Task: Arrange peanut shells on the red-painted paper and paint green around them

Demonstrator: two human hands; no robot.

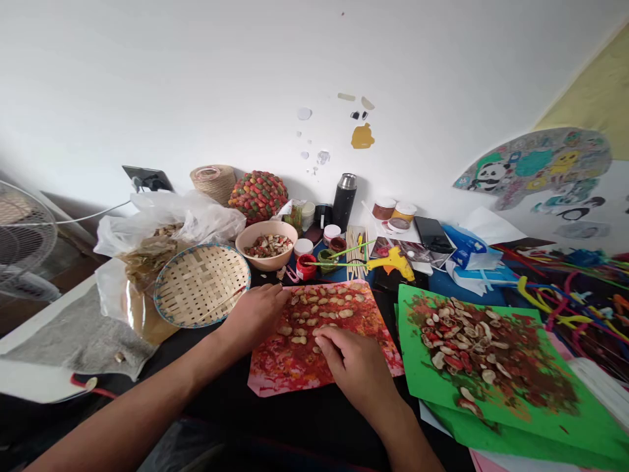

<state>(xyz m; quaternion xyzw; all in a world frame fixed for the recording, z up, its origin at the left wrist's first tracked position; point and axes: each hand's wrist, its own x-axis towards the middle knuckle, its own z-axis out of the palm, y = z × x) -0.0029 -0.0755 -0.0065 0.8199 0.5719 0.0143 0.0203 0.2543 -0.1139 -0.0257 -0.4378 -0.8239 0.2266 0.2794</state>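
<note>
In front of me lies a pink sheet (275,370) smeared with red and orange paint. Whole peanuts (313,300) are laid out on it in loose rows. My left hand (258,311) rests over the sheet's upper left edge, fingers stretched toward the end of the rows. Over the middle of the sheet, my right hand (356,360) has thumb and forefinger pinched at a peanut (317,332), which the fingers partly cover. To the right, a green sheet (515,419) with brown paint carries a heap of opened peanut shells (462,334), some reddened.
A woven bamboo tray (202,285) and a bowl of shells (266,244) stand left. Behind are paint jars (306,267), a yellow glue gun (396,263), a black flask (344,200) and a peanut-covered ball (258,195). Pipe cleaners (574,308) lie far right.
</note>
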